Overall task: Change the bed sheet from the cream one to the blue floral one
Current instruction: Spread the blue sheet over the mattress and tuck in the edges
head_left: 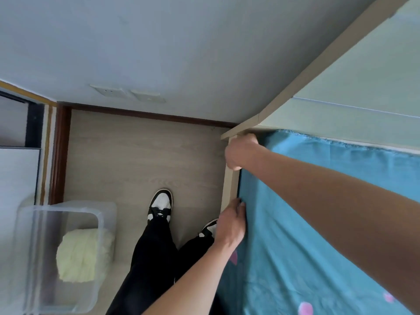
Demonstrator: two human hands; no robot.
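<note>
The blue floral sheet (318,223) lies spread over the mattress on the right, reaching the bed's top-left corner. My right hand (241,152) grips the sheet at that corner, fingers curled down between the mattress and the pale wooden bed frame (230,183). My left hand (231,220) presses the sheet's side edge into the gap along the frame, with the fingertips hidden in the gap. The cream sheet (79,255) sits folded inside a clear plastic bin (41,223) on the floor at the lower left.
A pale headboard (363,87) rises behind the mattress. I stand on a narrow strip of wood floor (136,160) between bed and wall, my black-and-white sneakers (160,205) beside the frame. A dark skirting board (147,114) and a doorway (22,123) lie at the left.
</note>
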